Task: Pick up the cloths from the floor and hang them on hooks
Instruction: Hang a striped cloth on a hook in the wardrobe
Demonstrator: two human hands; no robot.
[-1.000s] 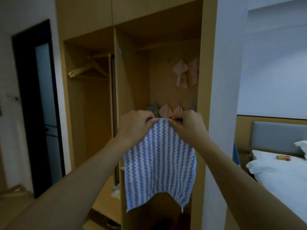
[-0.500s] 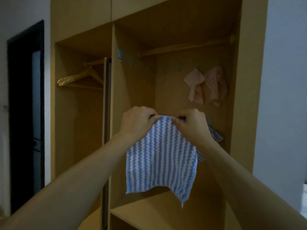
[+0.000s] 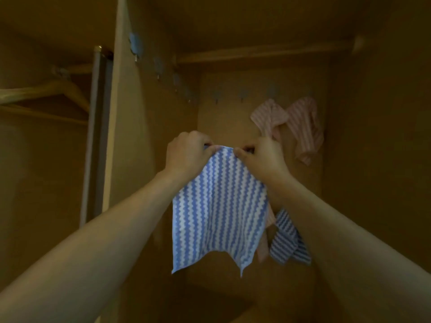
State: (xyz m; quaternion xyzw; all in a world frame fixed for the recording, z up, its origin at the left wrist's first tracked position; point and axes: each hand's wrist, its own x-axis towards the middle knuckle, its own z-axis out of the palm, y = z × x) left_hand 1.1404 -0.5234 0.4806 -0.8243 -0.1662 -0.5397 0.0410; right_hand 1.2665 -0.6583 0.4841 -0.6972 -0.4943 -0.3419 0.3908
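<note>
- The blue-and-white zigzag cloth (image 3: 219,210) hangs in the air in front of me, inside the open wooden wardrobe (image 3: 373,136), held by its top edge with its lower corners drooping free
- My left hand (image 3: 186,155) pinches the top left corner of it, fingers curled tight round the fabric
- My right hand (image 3: 261,159) pinches the top right corner the same way, thumb and fingers closed on the edge, and the short stretch of cloth between my two hands is pulled taut
- Behind my right forearm a darker blue striped cloth (image 3: 289,238) hangs on the back panel, with a pink one partly hidden just beside it
- Higher on the back panel two pink striped cloths (image 3: 300,122) hang side by side, touching each other
- A row of small hooks (image 3: 242,94) runs along the back panel above them and on along the left side wall; the ones to the left of the pink cloths are bare
- A wooden rail (image 3: 256,53) crosses the compartment above the hooks
- In the compartment on the left a wooden hanger (image 3: 46,92) hangs from its own rail
</note>
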